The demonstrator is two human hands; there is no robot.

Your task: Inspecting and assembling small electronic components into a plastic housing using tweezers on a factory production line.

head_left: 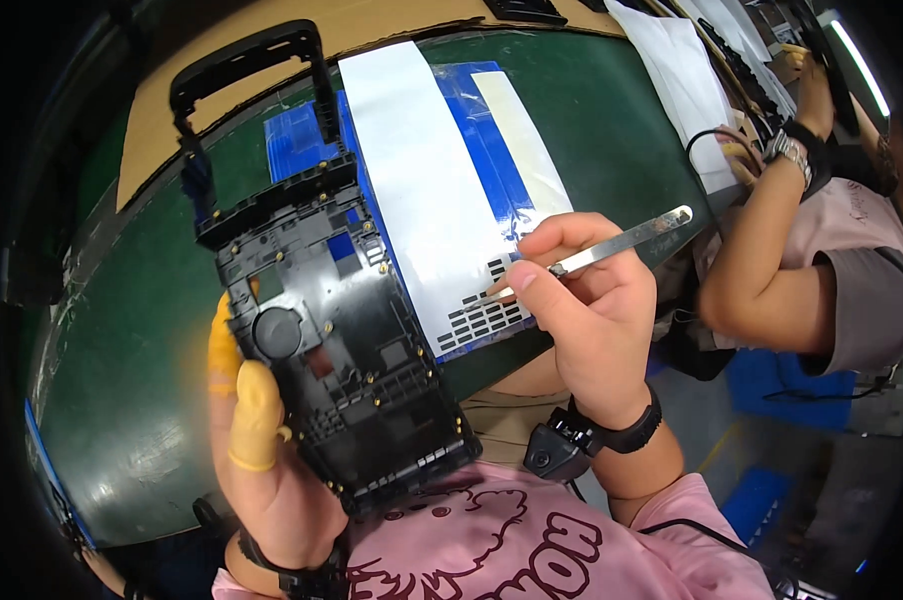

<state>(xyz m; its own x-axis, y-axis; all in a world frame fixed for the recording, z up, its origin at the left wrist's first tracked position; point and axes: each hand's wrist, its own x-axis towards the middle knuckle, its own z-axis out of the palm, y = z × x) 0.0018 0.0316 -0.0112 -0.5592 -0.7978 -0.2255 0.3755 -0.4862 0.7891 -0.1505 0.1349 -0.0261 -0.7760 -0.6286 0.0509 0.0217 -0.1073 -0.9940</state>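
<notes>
My left hand, with yellow finger cots on its fingers, grips the lower left side of a black plastic housing. The housing has a loop-shaped frame at its far end, small brass-coloured inserts and a round recess. Between the thumb and fingers of my right hand is a pair of metal tweezers. Their tips point left, over a white sheet bearing rows of small black rectangular stickers. Whether the tips hold a sticker is too small to tell.
Under the sheet lies a blue plastic piece, with a cream strip on it. The table has a green top; cardboard lines its far edge. At right sits a co-worker, near white paper.
</notes>
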